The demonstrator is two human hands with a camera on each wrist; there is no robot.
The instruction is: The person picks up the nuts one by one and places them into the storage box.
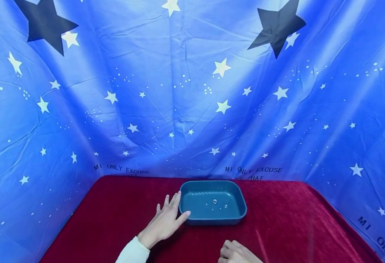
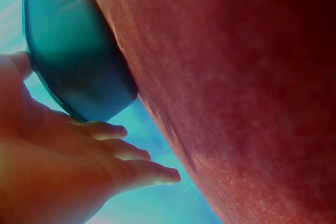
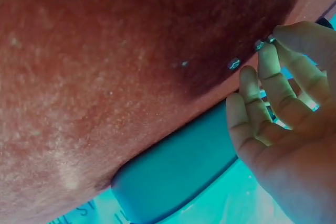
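A teal rectangular tray [image 1: 185, 202] stands on the red velvet cloth, holding several small clear, shiny pieces [image 1: 215, 201] of differing sizes. My left hand [image 1: 166, 219] lies against the tray's left end, its fingers extended and the thumb over the near left rim. In the left wrist view the left hand [image 2: 58, 150] spreads along the tray's outer wall [image 2: 79, 51]. Nearer me, the right hand [image 1: 238, 252] is low over the cloth, fingers bent. The right wrist view shows its thumb and fingertips together around a small shiny piece [image 3: 271, 39], with another shiny piece [image 3: 233, 64] close by.
Red velvet cloth [image 1: 294, 219] covers the table around the tray. A blue star-printed curtain [image 1: 179, 91] hangs behind the table and along both sides.
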